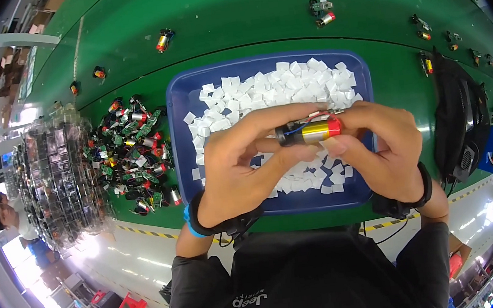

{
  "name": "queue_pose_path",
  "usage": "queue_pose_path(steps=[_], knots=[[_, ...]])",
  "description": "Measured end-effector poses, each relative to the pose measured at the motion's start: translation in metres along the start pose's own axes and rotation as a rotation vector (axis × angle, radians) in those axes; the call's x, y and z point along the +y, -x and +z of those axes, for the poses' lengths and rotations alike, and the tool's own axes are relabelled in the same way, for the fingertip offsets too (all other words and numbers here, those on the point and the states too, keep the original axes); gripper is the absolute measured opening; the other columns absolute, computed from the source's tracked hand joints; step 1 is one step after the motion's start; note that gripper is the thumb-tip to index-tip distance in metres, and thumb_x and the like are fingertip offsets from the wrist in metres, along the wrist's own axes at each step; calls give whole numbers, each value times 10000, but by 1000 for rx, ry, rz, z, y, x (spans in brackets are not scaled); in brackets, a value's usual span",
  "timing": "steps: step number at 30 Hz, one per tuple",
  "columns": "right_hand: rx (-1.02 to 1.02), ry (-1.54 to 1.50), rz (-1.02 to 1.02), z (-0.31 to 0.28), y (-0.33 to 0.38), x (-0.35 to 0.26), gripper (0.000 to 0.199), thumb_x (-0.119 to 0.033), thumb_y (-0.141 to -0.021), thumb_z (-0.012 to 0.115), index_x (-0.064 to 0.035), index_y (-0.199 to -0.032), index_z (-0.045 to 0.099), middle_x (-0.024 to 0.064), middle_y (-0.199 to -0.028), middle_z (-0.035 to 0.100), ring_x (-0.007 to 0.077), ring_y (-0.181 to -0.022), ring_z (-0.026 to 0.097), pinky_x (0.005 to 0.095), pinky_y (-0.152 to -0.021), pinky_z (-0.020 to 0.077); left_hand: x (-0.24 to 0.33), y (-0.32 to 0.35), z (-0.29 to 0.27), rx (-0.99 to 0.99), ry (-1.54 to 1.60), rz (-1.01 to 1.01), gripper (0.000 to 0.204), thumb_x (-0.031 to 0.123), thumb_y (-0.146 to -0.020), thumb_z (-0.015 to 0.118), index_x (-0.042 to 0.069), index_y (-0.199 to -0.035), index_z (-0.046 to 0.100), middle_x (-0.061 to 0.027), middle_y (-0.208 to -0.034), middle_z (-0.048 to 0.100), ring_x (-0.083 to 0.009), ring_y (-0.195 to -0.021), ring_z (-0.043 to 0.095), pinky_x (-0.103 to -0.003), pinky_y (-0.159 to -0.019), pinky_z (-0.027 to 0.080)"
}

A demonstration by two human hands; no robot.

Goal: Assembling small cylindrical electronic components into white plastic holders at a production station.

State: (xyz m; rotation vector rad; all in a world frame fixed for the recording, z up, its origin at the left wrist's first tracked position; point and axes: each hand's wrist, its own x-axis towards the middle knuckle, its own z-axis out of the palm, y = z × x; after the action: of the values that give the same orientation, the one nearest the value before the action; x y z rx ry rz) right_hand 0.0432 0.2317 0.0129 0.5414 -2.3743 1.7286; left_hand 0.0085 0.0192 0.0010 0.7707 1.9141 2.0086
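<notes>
Above the blue plastic tray (pixel 266 61), both hands hold a small cylindrical battery (pixel 319 131) with a gold body, a red end and a black part at its left. Thin red and blue wires run along its upper side. My left hand (pixel 238 164) pinches the black end between thumb and fingers. At the red end, my right hand (pixel 386 141) closes its thumb and fingertips on the battery and its wires. Fingers hide part of the wiring. Many small white square pieces (pixel 287 83) lie loose in the tray beneath the hands.
Left of the tray lies a pile of batteries with green circuit boards (pixel 135 136). Beyond it stands a stack of clear plastic trays (pixel 61 181). Single battery assemblies (pixel 163 40) dot the green table (pixel 230 10). A black bag-like object (pixel 456 124) and a blue box (pixel 490 147) are at right.
</notes>
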Motion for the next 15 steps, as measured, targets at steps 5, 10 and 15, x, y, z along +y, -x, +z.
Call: queue_pose_path(steps=[5,10,15], knots=[[-10,-162,138,4,1,-2,125,-47,-904,715,58,-972,708,88,-713,688,103,-527,626,207,-479,448,2,1,3,29,-192,94,395,-58,-843,744,-93,-1216,621,-276,-1213,671,-325,-1121,678,-396,-946,562],[-30,-165,178,7,2,2,140,-58,-954,657,55,-1013,717,67,-641,663,78,-486,595,195,-442,421,4,2,6,72,-352,149,367,-82,-821,747,-78,-1177,658,-250,-1172,699,-306,-1085,700,-376,-920,572],[-9,-192,355,12,-1,0,158,-95,-979,651,44,-967,725,68,-591,634,91,-482,591,246,-432,407,0,-1,13,170,-608,261,351,-104,-816,733,-54,-1158,677,-202,-1149,721,-251,-1035,722,-342,-874,589]])
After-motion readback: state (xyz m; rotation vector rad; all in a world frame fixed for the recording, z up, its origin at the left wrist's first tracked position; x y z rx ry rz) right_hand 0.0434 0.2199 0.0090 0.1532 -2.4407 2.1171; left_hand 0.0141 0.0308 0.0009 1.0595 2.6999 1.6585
